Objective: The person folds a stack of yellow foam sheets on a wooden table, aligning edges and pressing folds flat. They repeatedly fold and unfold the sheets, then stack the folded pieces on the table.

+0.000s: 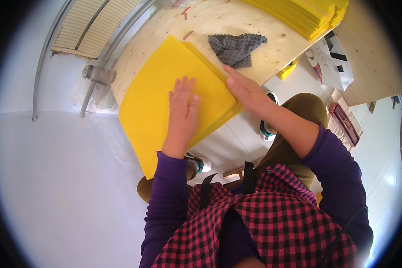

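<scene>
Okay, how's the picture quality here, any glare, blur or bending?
Head view: strong fisheye bending, with a dark rim at the corners; bright daylight washes out the white floor; the yellow sheet stack under the left hand and right hand looks evenly lit and sharp.

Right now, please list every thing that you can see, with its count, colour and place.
yellow sheet stack: one, yellow, on the table, under both hands
second yellow stack: one, yellow, far table edge
cloth: one, grey, crumpled, beyond the near stack
wooden table: one, pale plywood
printed bag: one, white with black, beside the table
left hand: flat on the top sheet
right hand: at the near stack's right edge
</scene>
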`<state>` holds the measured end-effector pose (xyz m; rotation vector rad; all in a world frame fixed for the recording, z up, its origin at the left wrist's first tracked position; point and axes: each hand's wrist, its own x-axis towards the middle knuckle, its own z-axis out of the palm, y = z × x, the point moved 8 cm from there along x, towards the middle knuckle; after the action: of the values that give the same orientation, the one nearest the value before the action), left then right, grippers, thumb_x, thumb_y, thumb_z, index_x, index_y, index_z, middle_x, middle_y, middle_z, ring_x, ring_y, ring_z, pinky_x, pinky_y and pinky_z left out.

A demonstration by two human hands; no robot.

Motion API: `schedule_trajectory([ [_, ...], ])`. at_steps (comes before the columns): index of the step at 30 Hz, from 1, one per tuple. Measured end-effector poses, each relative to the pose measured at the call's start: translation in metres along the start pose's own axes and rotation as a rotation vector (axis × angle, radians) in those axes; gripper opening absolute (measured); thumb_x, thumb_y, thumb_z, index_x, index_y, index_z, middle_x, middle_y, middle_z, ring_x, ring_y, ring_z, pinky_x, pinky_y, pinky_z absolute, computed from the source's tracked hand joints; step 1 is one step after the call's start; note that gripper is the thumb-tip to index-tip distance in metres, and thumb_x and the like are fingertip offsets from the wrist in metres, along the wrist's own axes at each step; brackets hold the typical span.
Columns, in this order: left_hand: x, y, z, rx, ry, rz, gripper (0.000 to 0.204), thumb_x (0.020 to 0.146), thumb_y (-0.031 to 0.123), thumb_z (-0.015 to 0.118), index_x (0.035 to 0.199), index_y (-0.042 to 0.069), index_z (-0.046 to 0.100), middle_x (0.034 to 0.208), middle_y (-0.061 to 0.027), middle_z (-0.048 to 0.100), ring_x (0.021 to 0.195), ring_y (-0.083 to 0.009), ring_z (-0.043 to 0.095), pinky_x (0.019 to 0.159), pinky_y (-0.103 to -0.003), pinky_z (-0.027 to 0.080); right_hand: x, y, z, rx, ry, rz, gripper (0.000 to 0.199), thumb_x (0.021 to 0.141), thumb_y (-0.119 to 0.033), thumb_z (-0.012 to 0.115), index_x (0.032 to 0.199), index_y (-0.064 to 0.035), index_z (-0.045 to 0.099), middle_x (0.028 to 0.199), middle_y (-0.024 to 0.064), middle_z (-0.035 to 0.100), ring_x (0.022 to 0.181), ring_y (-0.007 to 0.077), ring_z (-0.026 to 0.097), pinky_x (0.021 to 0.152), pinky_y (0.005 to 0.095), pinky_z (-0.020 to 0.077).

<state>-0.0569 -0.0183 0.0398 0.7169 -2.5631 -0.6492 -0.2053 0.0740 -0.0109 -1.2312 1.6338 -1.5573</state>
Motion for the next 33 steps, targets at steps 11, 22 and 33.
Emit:
schedule_trajectory([
  [11, -0.094, -0.155, -0.178, -0.434, 0.449, -0.537, 0.055, 0.103, 0.038, 0.028, 0.144, 0.002, 0.033, 0.152, -0.0155, 0.03, 0.143, -0.0255, 0.023, 0.116, -0.036, 0.016, 0.009, 0.008, -0.017, 0.041, 0.03, 0.064, 0.059, 0.099, -0.044, 0.042, 0.14, -0.0011, 0.042, 0.141, 0.0163, 0.046, 0.129, 0.0249, 0.044, 0.108, 0.0323, 0.0314],
  [22, -0.127, -0.276, -0.149, -1.263, 0.618, -0.62, 0.076, 0.099, 0.059, 0.019, 0.151, 0.005, 0.014, 0.158, -0.0139, 0.012, 0.146, -0.0242, 0.009, 0.118, -0.037, 0.01, 0.015, 0.008, 0.001, 0.041, -0.043, 0.094, 0.062, 0.101, -0.045, 0.038, 0.141, 0.003, 0.039, 0.145, 0.015, 0.041, 0.136, 0.0226, 0.035, 0.112, 0.0319, 0.0233],
  [33, -0.1, -0.257, -0.126, -1.187, 0.467, -0.59, 0.079, 0.099, 0.06, 0.013, 0.151, 0.001, 0.011, 0.157, -0.012, 0.02, 0.143, -0.0238, 0.021, 0.116, -0.033, 0.016, 0.019, 0.014, 0.002, 0.113, -0.033, 0.134, 0.063, 0.101, -0.045, 0.039, 0.142, 0.0025, 0.038, 0.146, 0.0139, 0.041, 0.135, 0.022, 0.035, 0.112, 0.0323, 0.0233],
])
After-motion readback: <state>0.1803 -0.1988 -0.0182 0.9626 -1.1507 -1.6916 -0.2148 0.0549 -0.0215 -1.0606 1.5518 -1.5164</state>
